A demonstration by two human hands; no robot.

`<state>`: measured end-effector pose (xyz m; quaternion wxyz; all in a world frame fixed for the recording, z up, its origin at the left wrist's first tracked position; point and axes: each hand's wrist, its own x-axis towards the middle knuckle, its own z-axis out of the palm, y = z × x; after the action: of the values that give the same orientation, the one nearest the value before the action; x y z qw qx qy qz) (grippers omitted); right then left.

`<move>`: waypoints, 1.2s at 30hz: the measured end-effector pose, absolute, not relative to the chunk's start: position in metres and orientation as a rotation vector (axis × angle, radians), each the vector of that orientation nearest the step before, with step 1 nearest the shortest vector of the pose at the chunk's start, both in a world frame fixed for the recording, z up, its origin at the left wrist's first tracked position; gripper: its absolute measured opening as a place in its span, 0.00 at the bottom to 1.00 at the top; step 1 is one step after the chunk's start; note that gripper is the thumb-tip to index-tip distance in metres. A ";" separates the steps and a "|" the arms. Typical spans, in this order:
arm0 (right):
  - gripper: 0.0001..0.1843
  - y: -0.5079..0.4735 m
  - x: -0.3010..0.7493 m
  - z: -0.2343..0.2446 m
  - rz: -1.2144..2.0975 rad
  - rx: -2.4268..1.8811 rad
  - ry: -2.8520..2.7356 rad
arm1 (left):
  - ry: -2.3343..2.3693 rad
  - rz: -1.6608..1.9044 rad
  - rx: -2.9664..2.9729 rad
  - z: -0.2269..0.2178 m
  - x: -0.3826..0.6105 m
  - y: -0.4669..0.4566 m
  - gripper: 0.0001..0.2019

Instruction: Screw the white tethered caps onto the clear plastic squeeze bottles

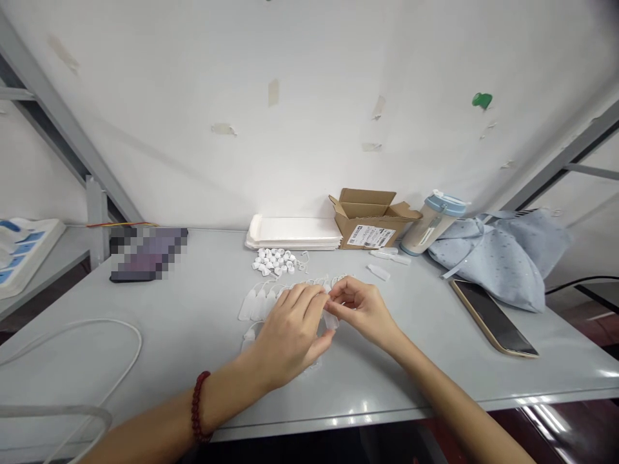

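My left hand (290, 332) and my right hand (360, 308) meet over the middle of the grey table (193, 335). Both pinch a small clear plastic bottle (331, 318) between their fingertips. Just behind and left of the hands lies a row of several similar small bottles (256, 301). Farther back sits a heap of small white caps (273, 260). A red bead bracelet (199, 406) is on my left wrist.
A stack of white trays (293, 232) and an open cardboard box (370, 222) stand at the back. A tumbler (432, 222) leans by a blue cloth bag (503, 254). A phone (493, 316) lies at the right, white tubing (97, 328) at the left.
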<state>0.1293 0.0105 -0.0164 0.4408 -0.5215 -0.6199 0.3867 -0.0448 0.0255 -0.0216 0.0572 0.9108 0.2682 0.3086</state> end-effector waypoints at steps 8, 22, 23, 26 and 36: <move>0.06 0.011 0.155 -0.002 1.383 -1.350 -1.852 | 0.671 0.581 2.485 -0.018 -0.047 0.021 0.16; 0.10 0.015 0.154 -0.007 1.455 -1.299 -2.109 | 0.682 0.344 2.705 -0.020 -0.047 0.019 0.08; 0.10 0.015 0.154 -0.007 1.456 -1.295 -2.115 | 0.688 0.334 2.712 -0.020 -0.047 0.019 0.08; 0.11 0.015 0.153 -0.009 1.465 -1.283 -2.115 | 0.698 0.312 2.732 -0.021 -0.048 0.019 0.09; 0.10 0.015 0.154 -0.010 1.528 -1.275 -2.079 | 0.672 0.281 2.773 -0.020 -0.049 0.020 0.08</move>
<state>0.1541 0.0150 -0.0098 0.1315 -0.4392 -0.7161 0.5263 -0.0494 0.0201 -0.0199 0.1370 0.9581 0.2322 0.0970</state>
